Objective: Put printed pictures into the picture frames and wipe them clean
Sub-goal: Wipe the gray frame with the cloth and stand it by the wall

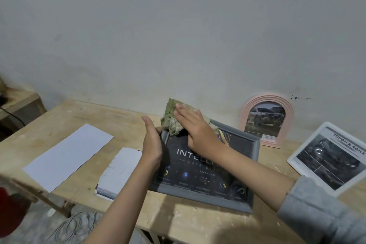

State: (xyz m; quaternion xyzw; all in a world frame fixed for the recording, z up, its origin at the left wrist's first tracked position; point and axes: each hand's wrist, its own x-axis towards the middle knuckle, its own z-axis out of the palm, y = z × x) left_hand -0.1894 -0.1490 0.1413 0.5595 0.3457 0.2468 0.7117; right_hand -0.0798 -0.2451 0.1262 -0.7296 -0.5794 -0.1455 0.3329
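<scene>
- Low and centre in the picture, the grey frame (pixel 206 174) lies flat on the wooden table (pixel 178 222), a dark printed picture already behind its glass. So the loading looks done for this one, and the wiping step is in hand.
- Left of it, two loose sheets rest on the table: a printed sheet (pixel 118 172) just beside the frame and a blank white sheet (pixel 67 156) further left.
- The left hand (pixel 151 142) steadies the frame's left edge, fingers straight, palm turned inward against the rim.
- The right hand (pixel 195 128) presses a greenish cloth (pixel 173 121) onto the frame's upper left corner, fingers flat and extended over it, not curled.
- Right of centre, a white frame (pixel 328 156) with a car print lies flat; beyond it a pink arched frame (pixel 266 121) leans on the wall (pixel 178 35).
- Next, I judge, the cloth must sweep down across the glass while the left hand keeps the frame from sliding.
</scene>
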